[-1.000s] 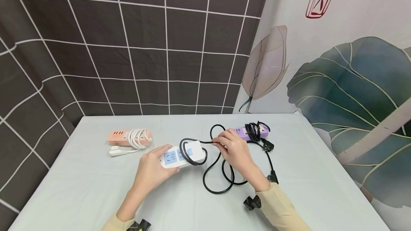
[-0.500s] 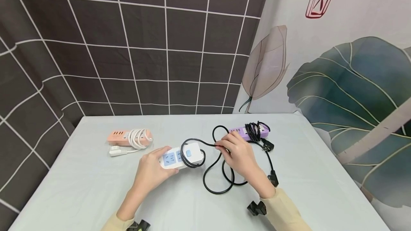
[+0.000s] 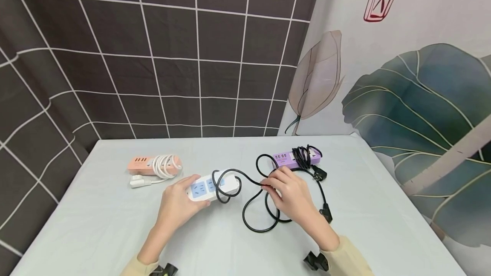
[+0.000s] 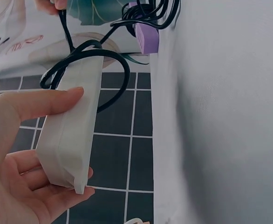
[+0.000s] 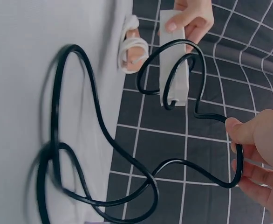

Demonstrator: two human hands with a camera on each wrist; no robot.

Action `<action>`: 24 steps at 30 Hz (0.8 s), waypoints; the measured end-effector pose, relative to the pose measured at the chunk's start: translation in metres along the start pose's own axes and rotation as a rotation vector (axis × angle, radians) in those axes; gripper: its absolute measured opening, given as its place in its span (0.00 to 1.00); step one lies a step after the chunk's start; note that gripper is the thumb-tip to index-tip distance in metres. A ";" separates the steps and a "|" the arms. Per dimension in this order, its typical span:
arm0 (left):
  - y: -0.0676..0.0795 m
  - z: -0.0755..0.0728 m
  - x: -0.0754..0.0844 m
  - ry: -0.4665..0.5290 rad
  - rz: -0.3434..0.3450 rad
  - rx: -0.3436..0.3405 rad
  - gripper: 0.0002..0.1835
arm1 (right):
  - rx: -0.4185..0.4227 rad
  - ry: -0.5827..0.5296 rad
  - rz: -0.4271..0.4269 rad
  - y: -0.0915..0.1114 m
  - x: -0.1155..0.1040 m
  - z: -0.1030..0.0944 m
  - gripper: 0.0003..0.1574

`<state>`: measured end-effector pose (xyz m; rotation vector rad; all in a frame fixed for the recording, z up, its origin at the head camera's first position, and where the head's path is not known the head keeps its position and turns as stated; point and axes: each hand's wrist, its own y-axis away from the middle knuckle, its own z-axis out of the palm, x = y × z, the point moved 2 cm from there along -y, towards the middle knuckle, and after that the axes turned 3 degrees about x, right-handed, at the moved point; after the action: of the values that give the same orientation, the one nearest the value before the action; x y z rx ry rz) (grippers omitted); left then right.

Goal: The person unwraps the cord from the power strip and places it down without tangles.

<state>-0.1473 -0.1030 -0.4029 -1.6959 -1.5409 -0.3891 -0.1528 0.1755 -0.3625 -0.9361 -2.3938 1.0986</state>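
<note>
My left hand (image 3: 179,202) grips the left end of a white power strip (image 3: 198,189) with blue sockets, thumb on one long side and fingers on the other. Black cord (image 5: 176,43) loops loosely around the strip's right half. With thumb and fingertips, my right hand (image 3: 289,191) pinches that cord to the right of the strip. From there the cord runs on in wide loops over the table, ending at a black plug (image 3: 326,213) on the right. In the left wrist view the strip's plain white side (image 4: 71,126) faces the camera, held above the table.
A peach power strip (image 3: 141,165) wrapped in white cord, with a white plug (image 3: 139,181), lies at the back left. Behind my right hand lies a purple power strip (image 3: 283,158) bundled in black cord, its plug (image 3: 319,173) beside it. White cloth covers the table (image 3: 96,220).
My right hand has moved right and toward me, drawing the cord along. The cord loops around the white power strip have loosened and shifted. My left hand and the strip have moved slightly left.
</note>
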 end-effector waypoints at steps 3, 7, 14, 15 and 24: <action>0.000 -0.001 -0.002 -0.004 -0.013 0.003 0.36 | -0.004 -0.002 -0.003 0.005 0.000 -0.003 0.03; 0.000 -0.001 -0.003 -0.006 -0.025 0.010 0.36 | -0.005 0.008 -0.007 0.012 -0.001 -0.005 0.03; 0.001 -0.002 -0.004 0.001 -0.046 0.027 0.36 | -0.031 0.028 -0.003 0.021 -0.004 -0.008 0.03; 0.001 -0.003 -0.004 0.003 -0.048 0.030 0.36 | -0.039 0.030 0.003 0.023 -0.004 -0.008 0.03; 0.000 -0.009 -0.006 0.006 -0.074 0.059 0.36 | -0.070 0.060 0.009 0.037 -0.002 -0.011 0.18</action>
<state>-0.1463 -0.1136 -0.4017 -1.5949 -1.5989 -0.3833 -0.1296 0.1980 -0.3841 -0.9893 -2.3953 0.9815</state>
